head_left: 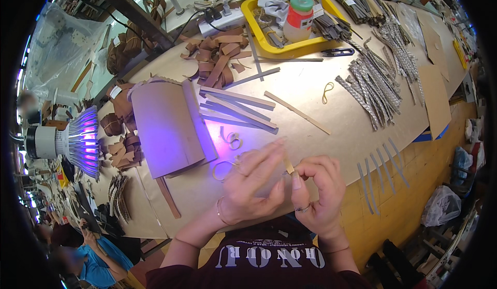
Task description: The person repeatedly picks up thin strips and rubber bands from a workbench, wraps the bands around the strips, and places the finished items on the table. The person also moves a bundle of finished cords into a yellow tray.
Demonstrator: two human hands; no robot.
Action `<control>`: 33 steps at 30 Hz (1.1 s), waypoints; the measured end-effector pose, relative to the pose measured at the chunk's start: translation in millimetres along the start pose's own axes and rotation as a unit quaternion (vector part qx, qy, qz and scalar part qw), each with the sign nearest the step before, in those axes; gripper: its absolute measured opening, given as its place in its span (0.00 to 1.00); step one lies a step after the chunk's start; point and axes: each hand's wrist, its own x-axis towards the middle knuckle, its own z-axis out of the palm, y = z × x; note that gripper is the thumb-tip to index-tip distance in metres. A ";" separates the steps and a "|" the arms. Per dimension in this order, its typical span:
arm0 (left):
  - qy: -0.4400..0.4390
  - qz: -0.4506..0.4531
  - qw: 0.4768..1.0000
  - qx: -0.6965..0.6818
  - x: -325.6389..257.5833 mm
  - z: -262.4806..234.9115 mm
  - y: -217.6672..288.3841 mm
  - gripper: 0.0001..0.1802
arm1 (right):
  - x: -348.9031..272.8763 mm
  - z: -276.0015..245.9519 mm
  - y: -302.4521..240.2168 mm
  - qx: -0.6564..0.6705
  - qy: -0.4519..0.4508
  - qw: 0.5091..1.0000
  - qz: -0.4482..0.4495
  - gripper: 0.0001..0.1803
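Observation:
My right hand (pixel 320 190), wearing a ring, pinches a short, narrow tan strip (pixel 290 168) between thumb and forefinger. Beside it, my left hand (pixel 252 183) has its fingers stretched out; their tips, slightly blurred, lie close to the strip's upper end. Whether they touch it, I cannot tell. Just beyond the left hand are a curled grey strip (pixel 234 141) and a thin tan loop (pixel 221 171) on the paper-covered table (pixel 310 89). Farther off, several grey-and-tan strips (pixel 240 110) lie side by side, with one separate tan strip (pixel 297 113) to their right.
A stack of brown panels (pixel 168 128) lies left, near a glowing lamp (pixel 83 141). Brown scraps (pixel 220 56) and a yellow tray (pixel 279 51) holding a green-lidded jar (pixel 299 18) are at the back. Braided strips (pixel 373 89) lie right; grey strips (pixel 380 174) hang along the edge.

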 end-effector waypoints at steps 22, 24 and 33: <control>-0.047 -0.374 0.823 -0.424 3.7 -20.3 -13.5 0.12 | -12.7 -19.0 21.7 0.155 0.016 0.988 -0.005 0.20; -0.086 -0.387 0.823 -0.406 2.6 -17.2 -12.3 0.13 | -7.5 -17.0 25.7 0.066 -0.019 0.997 -0.047 0.22; -0.002 -0.408 0.844 -0.349 -8.2 -9.1 -17.8 0.11 | -17.4 -53.6 40.3 0.370 -0.037 0.922 -0.104 0.08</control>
